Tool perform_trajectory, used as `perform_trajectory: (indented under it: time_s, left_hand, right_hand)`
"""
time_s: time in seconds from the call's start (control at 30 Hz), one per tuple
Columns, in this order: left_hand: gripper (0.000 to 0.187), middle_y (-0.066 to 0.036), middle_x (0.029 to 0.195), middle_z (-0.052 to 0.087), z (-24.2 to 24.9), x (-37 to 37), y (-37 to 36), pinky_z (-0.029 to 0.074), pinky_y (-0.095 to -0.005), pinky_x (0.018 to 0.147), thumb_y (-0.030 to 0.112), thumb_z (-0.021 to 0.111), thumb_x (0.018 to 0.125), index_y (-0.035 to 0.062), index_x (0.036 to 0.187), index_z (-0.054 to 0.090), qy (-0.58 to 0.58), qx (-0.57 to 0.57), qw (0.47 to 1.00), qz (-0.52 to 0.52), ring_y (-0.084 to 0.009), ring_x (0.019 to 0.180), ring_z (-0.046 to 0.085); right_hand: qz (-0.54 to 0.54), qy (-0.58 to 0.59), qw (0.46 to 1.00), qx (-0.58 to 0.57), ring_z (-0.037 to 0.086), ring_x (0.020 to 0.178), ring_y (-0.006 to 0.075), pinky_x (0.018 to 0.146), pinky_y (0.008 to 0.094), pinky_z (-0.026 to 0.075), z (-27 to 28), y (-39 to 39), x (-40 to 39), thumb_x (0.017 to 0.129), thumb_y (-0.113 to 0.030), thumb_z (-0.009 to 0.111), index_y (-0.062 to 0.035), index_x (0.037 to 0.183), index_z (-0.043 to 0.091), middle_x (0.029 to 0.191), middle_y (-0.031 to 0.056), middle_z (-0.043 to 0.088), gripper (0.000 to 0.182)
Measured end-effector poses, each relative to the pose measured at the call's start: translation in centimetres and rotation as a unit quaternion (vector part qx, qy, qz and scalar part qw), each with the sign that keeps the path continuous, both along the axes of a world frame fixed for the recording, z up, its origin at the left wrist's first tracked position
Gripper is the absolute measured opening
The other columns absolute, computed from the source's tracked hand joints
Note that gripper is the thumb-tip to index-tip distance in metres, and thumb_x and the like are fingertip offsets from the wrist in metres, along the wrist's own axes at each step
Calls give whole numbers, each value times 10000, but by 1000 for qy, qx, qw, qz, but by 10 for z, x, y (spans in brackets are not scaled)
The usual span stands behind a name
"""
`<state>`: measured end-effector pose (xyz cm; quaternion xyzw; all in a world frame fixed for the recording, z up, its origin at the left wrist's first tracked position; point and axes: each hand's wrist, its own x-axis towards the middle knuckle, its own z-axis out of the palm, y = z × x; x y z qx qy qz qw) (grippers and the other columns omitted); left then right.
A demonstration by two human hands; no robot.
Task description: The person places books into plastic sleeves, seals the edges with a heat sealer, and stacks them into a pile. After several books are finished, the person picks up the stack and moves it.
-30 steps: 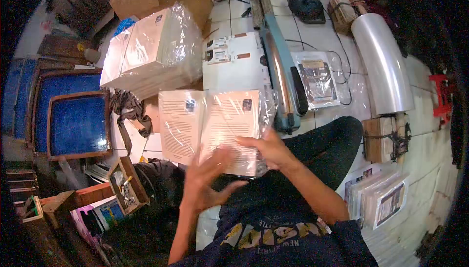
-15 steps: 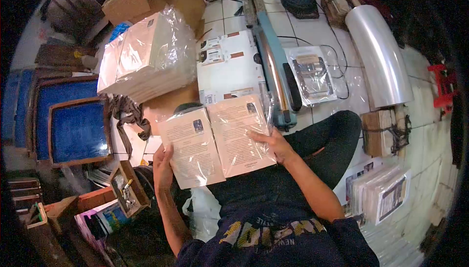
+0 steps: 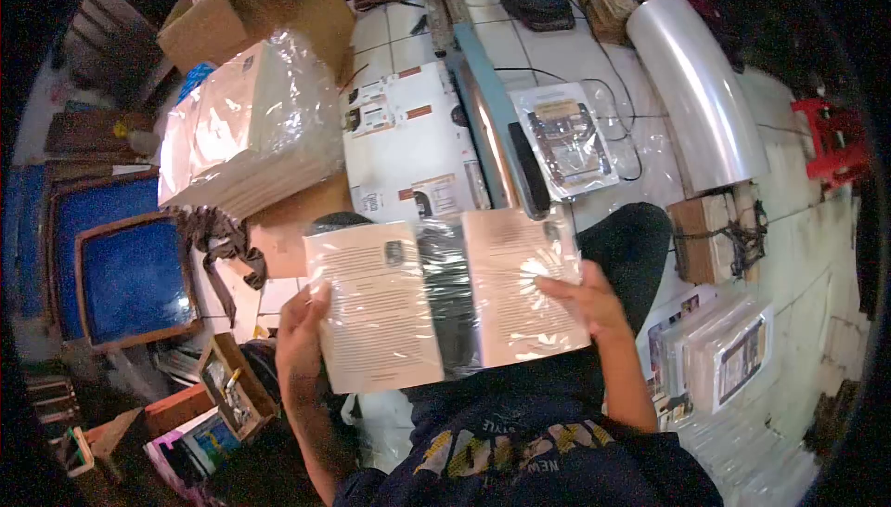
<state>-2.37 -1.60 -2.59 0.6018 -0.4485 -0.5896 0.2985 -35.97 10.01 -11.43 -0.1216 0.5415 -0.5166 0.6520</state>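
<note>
Two cream booklets with printed text lie inside clear plastic film, side by side above my lap. My left hand [image 3: 303,326] grips the outer edge of the left booklet [image 3: 376,312], its thumb on top. My right hand [image 3: 594,305] pinches the outer edge of the right booklet [image 3: 522,293], thumb over the shiny film. A gap spanned by clear film [image 3: 450,293] separates the two booklets. Beyond them are a white box [image 3: 408,149] with labels and a long blue-grey sealer bar [image 3: 492,108].
A plastic-wrapped stack of booklets [image 3: 251,126] and a cardboard box [image 3: 251,15] stand at the upper left. Blue framed screens [image 3: 139,279] are at the left. A film roll [image 3: 701,89], wrapped packets [image 3: 724,349] and a tied bundle [image 3: 715,238] lie at the right.
My hands have moved apart, the right one further right. The two booklets, which were nearly touching, now have a wide film-covered gap between them. The view has shifted slightly.
</note>
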Motion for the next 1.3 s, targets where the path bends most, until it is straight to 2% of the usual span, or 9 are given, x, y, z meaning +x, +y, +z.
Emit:
perform_trajectory:
  time_s: [0.3,0.6,0.67,0.8,0.9,0.97,1.03,1.2,1.3]
  left_hand:
    - [402,-71,913,642,-105,-106,-114,469,-265,689,314,581,945,-62,1089,599,32,-10,991,-133,-121,805,576]
    - [410,-83,827,654,-128,-137,-163,513,-281,678,321,560,956,-62,1103,559,115,21,988,-104,-146,772,637]
    - [393,-86,846,653,-118,-142,-162,506,-281,611,331,539,965,-50,1045,584,-28,13,989,-146,-144,698,622]
    - [381,-24,684,602,-139,-146,-165,409,-259,436,362,526,966,-8,942,611,54,-17,993,-104,-89,506,516]
    - [403,-11,639,578,-133,-146,-164,397,-248,435,393,540,953,-3,948,612,-31,-27,993,-113,-88,502,514]
    - [430,-18,665,592,-147,-144,-169,416,-255,451,428,557,934,2,936,612,40,-4,994,-101,-94,510,521]
    - [455,-33,719,611,-136,-145,-165,447,-267,491,458,561,920,6,930,614,53,30,995,-81,-113,557,556]
    - [472,-52,787,629,-133,-144,-165,469,-268,553,468,572,903,0,939,618,113,73,989,-66,-139,634,588]
    - [452,-54,767,625,-137,-146,-167,457,-272,533,455,573,904,6,936,616,106,79,990,-47,-130,605,571]
  right_hand:
    - [5,290,951,-107,624,919,129,792,267,510,-25,-84,-134,874,-120,658,22,1158,582,1083,68,648,326]
    - [16,240,965,-100,647,909,146,781,286,537,-47,-156,-172,837,-132,710,17,1185,564,1069,84,660,406]
    - [37,249,962,-102,651,893,147,771,282,539,-48,-156,-173,839,-146,711,13,1193,568,1063,85,665,413]
    - [44,243,965,-93,652,890,157,795,295,534,-45,-158,-173,850,-172,704,13,1206,560,1033,89,674,427]
    - [99,557,824,-33,620,1011,197,882,344,496,-32,-160,-156,889,-245,661,26,1242,529,1152,136,630,464]
    - [-87,701,700,-107,543,1147,248,965,388,429,22,-158,-83,930,-339,589,49,1276,487,1277,190,539,530]
    - [-63,568,801,-176,411,1243,411,1063,475,294,47,-150,-28,939,-374,525,30,1327,415,1312,298,451,570]
    - [13,747,655,-114,277,1300,511,1081,551,225,30,-139,14,943,-410,485,76,1361,327,1371,373,327,661]
    - [14,757,649,-78,241,1312,508,1087,575,174,6,-130,14,940,-363,503,70,1375,306,1358,351,335,644]
